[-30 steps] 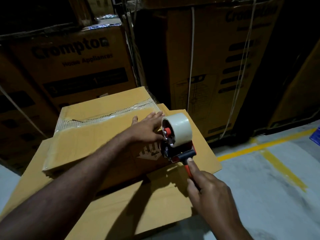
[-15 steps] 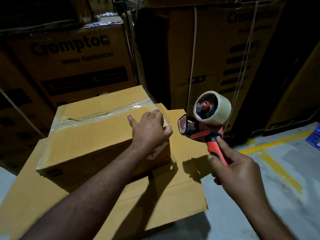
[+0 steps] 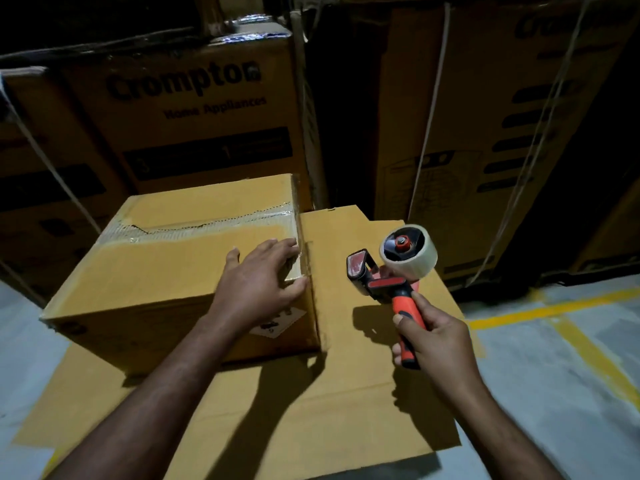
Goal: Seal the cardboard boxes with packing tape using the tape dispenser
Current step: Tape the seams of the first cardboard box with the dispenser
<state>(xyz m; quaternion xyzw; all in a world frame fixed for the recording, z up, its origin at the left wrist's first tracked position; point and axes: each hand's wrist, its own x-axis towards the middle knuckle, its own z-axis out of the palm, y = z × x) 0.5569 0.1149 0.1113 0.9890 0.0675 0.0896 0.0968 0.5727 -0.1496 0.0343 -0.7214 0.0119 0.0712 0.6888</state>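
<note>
Fingers (image 3: 278, 250) of left hand (image 3: 256, 289) lie flat on box (image 3: 156, 271), apparently pressing tape (image 3: 302, 258) down; right hand (image 3: 431, 337) grips dispenser (image 3: 391, 271) handle, held clear.

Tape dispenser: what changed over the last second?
The red-and-black tape dispenser, gripped by the right hand, lifted off the right end of the small brown cardboard box and swung right, now clear of it. The left hand stayed pressed flat on that taped end; the box stayed on the flattened cardboard sheet.

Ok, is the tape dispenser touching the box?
Apart. The head view shows the tape dispenser in the right hand, clear of the box, flat cardboard visible between.
</note>
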